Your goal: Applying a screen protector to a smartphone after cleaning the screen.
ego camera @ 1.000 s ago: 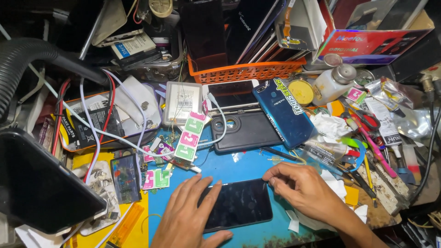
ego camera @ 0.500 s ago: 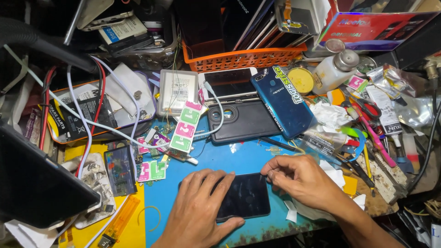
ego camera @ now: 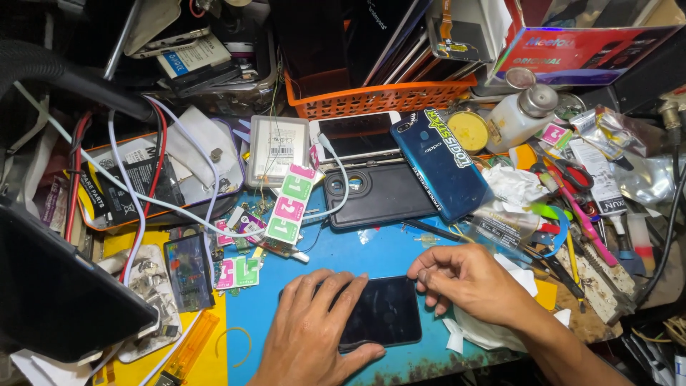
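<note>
The left hand (ego camera: 311, 329) lies flat, fingers spread, on a black phone (ego camera: 379, 312) resting on the blue mat (ego camera: 386, 250). At the phone's two o'clock corner, the right hand (ego camera: 464, 282) pinches its fingertips together; what they hold is unclear.

On the blue mat (ego camera: 400, 250), the left hand (ego camera: 311, 332) presses flat on a dark phone (ego camera: 382, 311) (screen up); the right hand (ego camera: 468, 282) pinches at its upper right corner.

Phone repair workbench: loose phones (ego camera: 439, 161), batteries (ego camera: 139, 186), scissors (ego camera: 564, 171), cables (ego camera: 143, 200).
</note>
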